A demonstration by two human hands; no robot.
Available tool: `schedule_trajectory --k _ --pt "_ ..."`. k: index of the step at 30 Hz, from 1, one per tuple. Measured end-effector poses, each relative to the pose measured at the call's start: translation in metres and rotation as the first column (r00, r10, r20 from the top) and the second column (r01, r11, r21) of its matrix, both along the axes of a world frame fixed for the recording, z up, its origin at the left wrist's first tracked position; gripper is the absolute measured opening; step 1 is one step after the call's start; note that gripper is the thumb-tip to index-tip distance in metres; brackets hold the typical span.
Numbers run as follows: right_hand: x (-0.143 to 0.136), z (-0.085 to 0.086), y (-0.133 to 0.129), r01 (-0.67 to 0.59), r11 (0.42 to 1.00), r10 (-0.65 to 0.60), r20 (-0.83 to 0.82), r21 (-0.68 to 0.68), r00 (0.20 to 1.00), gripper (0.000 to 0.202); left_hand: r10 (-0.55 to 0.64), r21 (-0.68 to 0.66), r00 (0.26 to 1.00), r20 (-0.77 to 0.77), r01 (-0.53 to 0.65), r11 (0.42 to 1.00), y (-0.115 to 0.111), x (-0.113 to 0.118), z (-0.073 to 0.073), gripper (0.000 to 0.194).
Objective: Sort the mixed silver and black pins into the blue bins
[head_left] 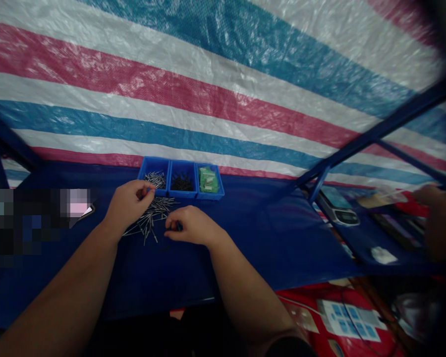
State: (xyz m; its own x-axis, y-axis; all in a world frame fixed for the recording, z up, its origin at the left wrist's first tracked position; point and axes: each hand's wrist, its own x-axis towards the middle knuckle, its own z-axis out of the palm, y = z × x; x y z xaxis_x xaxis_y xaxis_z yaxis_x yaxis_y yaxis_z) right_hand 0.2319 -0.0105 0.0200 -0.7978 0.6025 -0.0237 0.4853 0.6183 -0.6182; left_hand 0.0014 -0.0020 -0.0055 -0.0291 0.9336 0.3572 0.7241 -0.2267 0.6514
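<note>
I see left hand (128,202) left of rod pile (148,218), right hand (190,227) right, bins (184,194) behind; can't tell either grip.

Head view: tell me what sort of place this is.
Probably a small workshop: three blue parts bins, a heap of thin metal pieces on a blue table, and what looks like a digital scale further right.
</note>
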Motion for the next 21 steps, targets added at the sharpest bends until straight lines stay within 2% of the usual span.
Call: schedule_trajectory --k 4,7,12,14,17,19,21 --pt "-0.008 0.002 -0.01 -0.076 0.995 0.088 0.199 -0.064 0.976 0.027 -0.012 -0.001 1.0 -0.012 0.012 1.0 0.001 -0.001 0.0 0.023" --pt "-0.014 -0.001 -0.014 -0.083 0.997 0.08 0.276 0.001 0.958 0.019 -0.01 -0.003 1.0 -0.006 0.01 1.0 0.001 -0.001 -0.002 0.023" --pt "-0.014 -0.003 -0.016 -0.112 0.991 0.091 0.246 0.071 0.965 0.005 -0.002 -0.017 1.0 -0.015 0.002 1.0 0.0 -0.001 -0.002 0.021" --pt "-0.01 -0.001 -0.014 -0.097 0.994 0.087 0.169 0.051 0.982 0.004 -0.009 -0.014 1.0 -0.026 0.008 1.0 0.0 -0.001 0.0 0.021" --pt "-0.002 0.002 -0.008 -0.009 1.0 0.009 -0.055 0.009 0.998 0.005 -0.006 -0.006 0.999 -0.037 0.006 1.0 -0.001 -0.002 0.002 0.022" --pt "0.002 0.0 -0.002 0.106 0.994 -0.105 -0.229 -0.008 0.968 0.005 0.006 -0.007 0.999 -0.037 -0.006 1.0 -0.001 -0.003 0.003 0.023" --pt "0.003 -0.005 0.004 0.248 0.968 -0.239 -0.388 -0.028 0.89 0.002 0.015 -0.016 0.999 -0.038 -0.016 1.0 -0.001 -0.003 0.003 0.024"
